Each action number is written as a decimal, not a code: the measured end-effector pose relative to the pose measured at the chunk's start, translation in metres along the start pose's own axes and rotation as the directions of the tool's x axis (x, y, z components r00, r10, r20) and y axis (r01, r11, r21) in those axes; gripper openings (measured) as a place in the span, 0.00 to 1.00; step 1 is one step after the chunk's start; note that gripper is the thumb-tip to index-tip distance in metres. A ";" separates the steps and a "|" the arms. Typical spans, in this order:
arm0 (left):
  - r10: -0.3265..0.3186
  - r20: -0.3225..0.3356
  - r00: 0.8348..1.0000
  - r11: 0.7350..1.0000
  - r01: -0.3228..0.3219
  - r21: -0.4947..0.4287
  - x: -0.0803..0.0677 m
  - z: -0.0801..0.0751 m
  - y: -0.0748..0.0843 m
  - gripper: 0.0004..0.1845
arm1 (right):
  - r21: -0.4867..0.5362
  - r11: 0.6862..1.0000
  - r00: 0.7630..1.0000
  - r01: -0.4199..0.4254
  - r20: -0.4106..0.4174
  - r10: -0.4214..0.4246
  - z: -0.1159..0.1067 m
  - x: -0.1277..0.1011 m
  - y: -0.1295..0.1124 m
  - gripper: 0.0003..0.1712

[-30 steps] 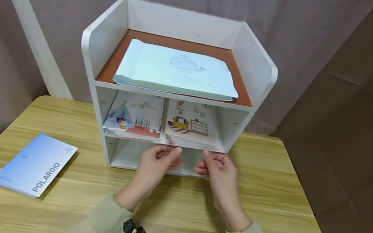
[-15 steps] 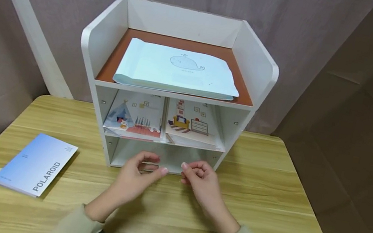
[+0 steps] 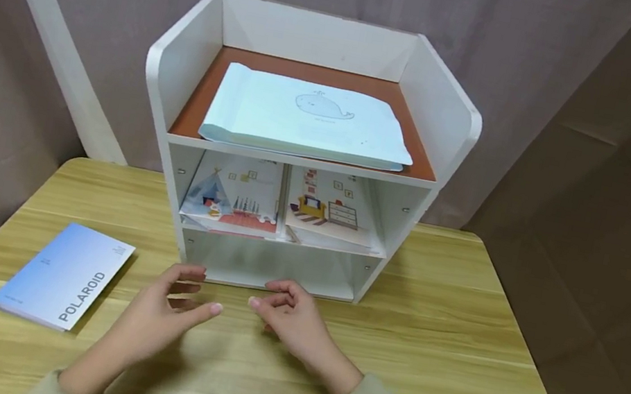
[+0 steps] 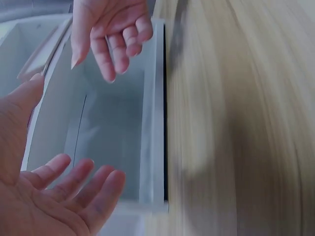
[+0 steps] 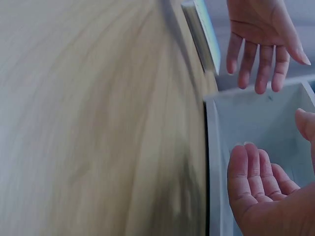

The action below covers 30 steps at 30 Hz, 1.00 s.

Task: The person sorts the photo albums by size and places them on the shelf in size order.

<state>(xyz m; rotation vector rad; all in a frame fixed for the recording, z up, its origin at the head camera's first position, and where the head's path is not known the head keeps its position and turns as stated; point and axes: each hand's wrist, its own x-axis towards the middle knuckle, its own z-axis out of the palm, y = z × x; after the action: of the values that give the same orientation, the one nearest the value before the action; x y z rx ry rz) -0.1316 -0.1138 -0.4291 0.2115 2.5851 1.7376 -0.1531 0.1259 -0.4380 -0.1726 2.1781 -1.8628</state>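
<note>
My left hand (image 3: 159, 310) hovers over the table in front of the shelf's lower left corner, thumb and fingers spread apart with nothing between them. To its right, my right hand (image 3: 295, 327) is in the air before the bottom compartment, its fingers loosely bent and holding nothing. Both wrist views show relaxed fingers and bare palms. The blue and white POLAROID book (image 3: 63, 276) lies on the table left of my left hand, apart from it. Two illustrated books, one with a tent (image 3: 232, 200) and one with a yellow armchair (image 3: 328, 210), lie side by side on the middle shelf.
A white shelf unit (image 3: 468, 122) stands at the back of the wooden table (image 3: 451, 362). On its brown top board lies a pale blue whale-print packet (image 3: 310, 119). Grey curtain hangs behind, brown cloth on the right.
Both hands have drawn back from the middle shelf's front edge, coming nearer and leftward. The left hand has spread wider. The books stay in place; the head view shifts slightly.
</note>
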 end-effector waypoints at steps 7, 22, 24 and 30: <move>-0.002 -0.097 0.995 0.987 0.017 0.157 -0.007 -0.035 -0.012 0.39 | -0.007 0.998 0.996 -0.054 0.072 0.055 0.041 0.011 0.000 0.32; 0.080 -0.357 0.931 0.829 0.137 0.543 0.008 -0.119 -0.058 0.49 | 0.184 0.969 0.985 -0.163 0.092 0.148 0.140 0.041 -0.012 0.27; 0.070 -0.369 0.927 0.808 0.164 0.566 0.010 -0.127 -0.065 0.51 | 0.201 0.963 0.983 -0.178 0.086 0.163 0.149 0.045 -0.014 0.28; 0.001 -0.353 0.936 0.750 0.233 0.619 0.012 -0.141 -0.084 0.58 | 0.224 0.949 0.975 -0.220 0.092 0.205 0.169 0.052 -0.015 0.30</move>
<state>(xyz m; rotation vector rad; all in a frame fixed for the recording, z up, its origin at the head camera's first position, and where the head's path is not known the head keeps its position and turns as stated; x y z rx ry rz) -0.1646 -0.2732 -0.4524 -0.2721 3.2719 0.7984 -0.1567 -0.0510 -0.4526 0.0448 1.8344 -1.9371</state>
